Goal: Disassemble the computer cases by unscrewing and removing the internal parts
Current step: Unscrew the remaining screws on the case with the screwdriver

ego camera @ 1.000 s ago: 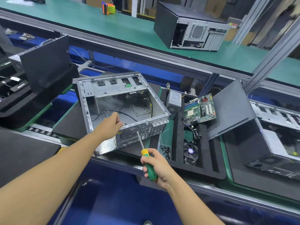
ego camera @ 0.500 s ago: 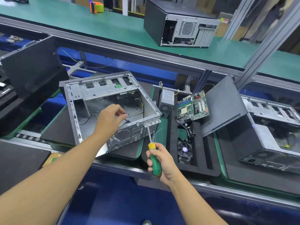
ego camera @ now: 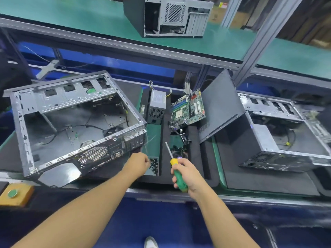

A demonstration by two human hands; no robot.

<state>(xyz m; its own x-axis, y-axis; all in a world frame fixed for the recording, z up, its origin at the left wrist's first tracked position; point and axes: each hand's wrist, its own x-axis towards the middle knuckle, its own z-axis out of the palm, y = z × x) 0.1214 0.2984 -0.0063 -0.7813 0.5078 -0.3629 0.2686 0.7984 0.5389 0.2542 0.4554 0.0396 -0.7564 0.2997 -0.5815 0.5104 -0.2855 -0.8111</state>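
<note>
Around me the bench was crowded. A black foam tray (ego camera: 195, 140) sat straight ahead, with a grey power supply (ego camera: 157, 104) standing in its far slot and a green motherboard (ego camera: 188, 108) leaning beside it. A dark side panel (ego camera: 220, 104) was propped up to the right of the board, and behind it lay a second opened case (ego camera: 286, 129). A third case (ego camera: 168, 15) stood on the green upper shelf (ego camera: 71, 17). At my near left sat a yellow box with a green button (ego camera: 16, 194).

The stripped computer case (ego camera: 71, 122) lay open and tilted at my left, its rear plate facing me, a few black cables loose on its floor. My left hand (ego camera: 138, 163) was just outside its near right corner, over the narrow tray slot holding a pile of small dark screws (ego camera: 154, 164). Those fingers were curled in narrow; I could not tell whether they pinched anything.

My right hand (ego camera: 186, 174) was wrapped tight round the green-and-yellow screwdriver (ego camera: 176, 169), its shaft pointing up and away over the tray, well apart from the case.
</note>
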